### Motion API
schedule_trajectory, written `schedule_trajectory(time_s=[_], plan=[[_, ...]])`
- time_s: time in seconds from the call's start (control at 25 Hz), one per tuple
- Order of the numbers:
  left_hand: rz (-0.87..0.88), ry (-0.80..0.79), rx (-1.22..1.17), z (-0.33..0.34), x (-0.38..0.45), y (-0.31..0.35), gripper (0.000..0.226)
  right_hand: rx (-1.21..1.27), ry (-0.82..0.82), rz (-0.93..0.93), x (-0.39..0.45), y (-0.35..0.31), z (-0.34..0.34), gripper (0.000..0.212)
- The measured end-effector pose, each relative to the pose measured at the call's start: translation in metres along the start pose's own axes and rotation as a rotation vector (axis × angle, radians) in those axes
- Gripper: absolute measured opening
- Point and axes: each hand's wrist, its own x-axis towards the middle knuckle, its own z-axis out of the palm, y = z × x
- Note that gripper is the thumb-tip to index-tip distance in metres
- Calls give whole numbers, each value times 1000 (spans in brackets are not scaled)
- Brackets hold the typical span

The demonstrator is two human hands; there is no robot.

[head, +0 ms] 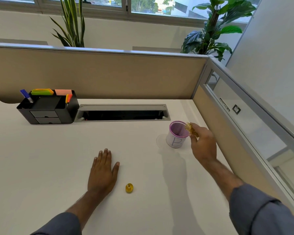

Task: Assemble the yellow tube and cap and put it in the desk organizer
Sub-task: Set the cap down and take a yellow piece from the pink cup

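Observation:
My right hand [204, 145] grips a translucent yellow tube [190, 129], held tilted at the right rim of a purple mesh cup [176, 139] marked with a "B". The small yellow cap [129, 188] lies on the white desk near the front, just right of my left hand [103, 170]. That hand rests flat on the desk, palm down, fingers slightly apart, holding nothing. The black desk organizer [48, 108] stands at the back left with a blue pen, sticky notes and an orange marker in it.
A grey cable tray [121, 113] with an open slot runs along the back of the desk beside the organizer. Beige partition panels [109, 77] close the back and right sides. Two plants stand behind the partition.

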Motion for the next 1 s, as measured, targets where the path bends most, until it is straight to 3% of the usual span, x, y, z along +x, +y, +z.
schedule_trajectory(time_s=[0.24,1.0], plan=[[76,-68,59,4,3,-2,74,-312,-100,-157,26,17,-6,39],[59,-38,69,9,3,-3,76,-417,-128,-212,40,15,-6,39]])
